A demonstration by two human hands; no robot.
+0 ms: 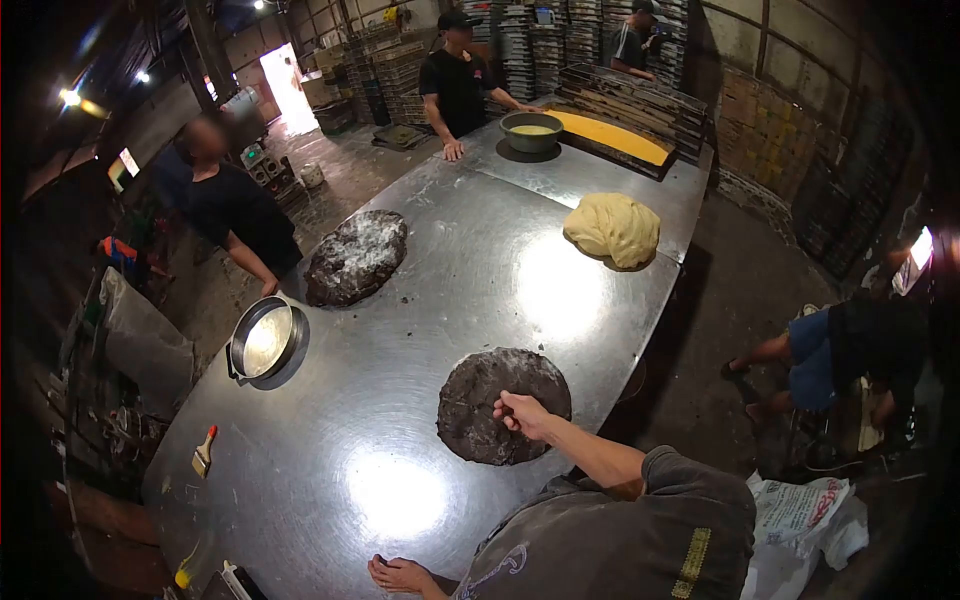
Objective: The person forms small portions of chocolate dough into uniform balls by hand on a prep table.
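The right hand hangs over the right-hand part of a round, dark dough, so most of the dough spreads out to the left of the fingers. Its fingers are curled in toward the thumb; whether they pinch anything or touch the dough, I cannot tell. The dough lies flat on the metal surface, near the person's side, with pale powder dusted along its upper edge. The left hand is low by the near edge, loosely curled and partly open, well apart from the dough. Farther off on the surface lie a second, powdered dark mound and a pale yellow dough; a round pan sits toward the opposite edge.
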